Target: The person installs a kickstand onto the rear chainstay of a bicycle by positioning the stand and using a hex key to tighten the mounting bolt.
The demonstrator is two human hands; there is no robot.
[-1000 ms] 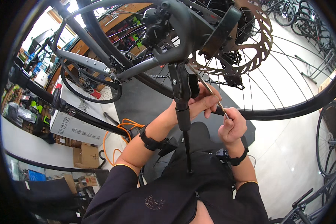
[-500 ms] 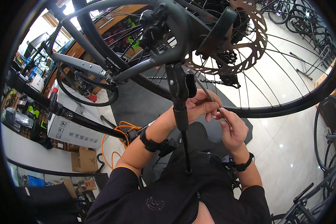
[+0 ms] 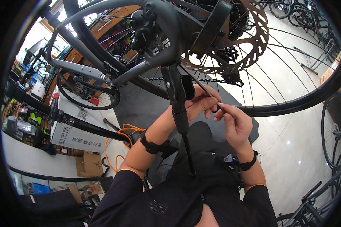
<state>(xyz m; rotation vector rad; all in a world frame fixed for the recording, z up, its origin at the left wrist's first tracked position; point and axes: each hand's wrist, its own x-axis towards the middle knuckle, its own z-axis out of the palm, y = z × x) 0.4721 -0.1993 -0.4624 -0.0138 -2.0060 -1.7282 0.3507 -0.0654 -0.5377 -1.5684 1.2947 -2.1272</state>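
A thin, dark, straight rod slants from beside the black clamp of the stand down into my fingers; I cannot tell its kind. My left hand, partly hidden behind the clamp, is closed on the rod with thumb and fingers. Close to it, my right hand pinches the rod's lower end. Above both hands are the brake disc, the brake caliper and the rear wheel's tyre of a grey bicycle frame.
The stand's black pole runs down between my forearms. An orange hose loops on the left, near a white box and a cardboard box. More bicycles stand on the right. A dark mat lies below.
The rod has shifted up and left, and its lower end no longer sticks out past my right fingers. My right hand has come closer to my left. The whole view has shifted slightly.
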